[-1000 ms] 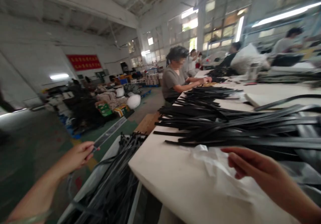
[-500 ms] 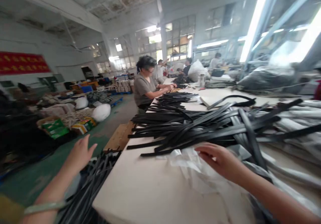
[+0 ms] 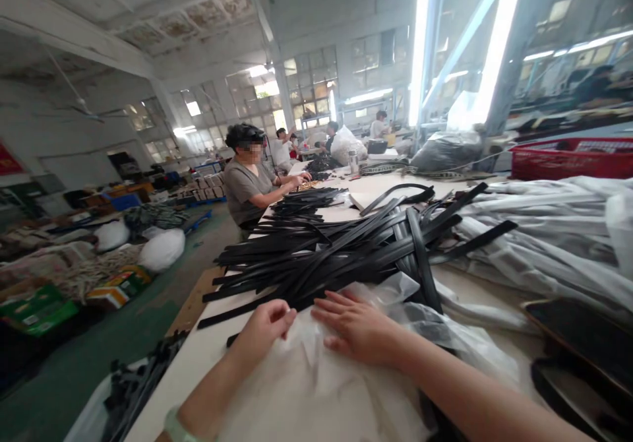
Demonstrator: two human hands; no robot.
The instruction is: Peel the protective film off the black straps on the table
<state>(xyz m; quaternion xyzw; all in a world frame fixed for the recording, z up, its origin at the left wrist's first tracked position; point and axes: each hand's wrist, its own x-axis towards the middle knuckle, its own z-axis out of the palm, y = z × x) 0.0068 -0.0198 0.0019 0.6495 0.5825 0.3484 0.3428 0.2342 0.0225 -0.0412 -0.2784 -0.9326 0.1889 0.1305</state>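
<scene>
A broad, white, flat-topped desk (image 3: 198,349) carries a crumpled, translucent white plastic sheet (image 3: 309,376), spread beneath the right hand (image 3: 359,330) and reaching the left hand (image 3: 264,330). Just beyond both hands sprawls a heap of long, flat, black strips (image 3: 316,251). Right of the right hand lie long whitish bundles (image 3: 548,224); well beyond the hands stands a silvery cylindrical bottle (image 3: 353,163).

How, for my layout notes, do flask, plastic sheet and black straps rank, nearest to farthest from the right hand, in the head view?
1. Plastic sheet, under the right hand.
2. Black straps, just beyond it.
3. Flask, farther up the table.
</scene>
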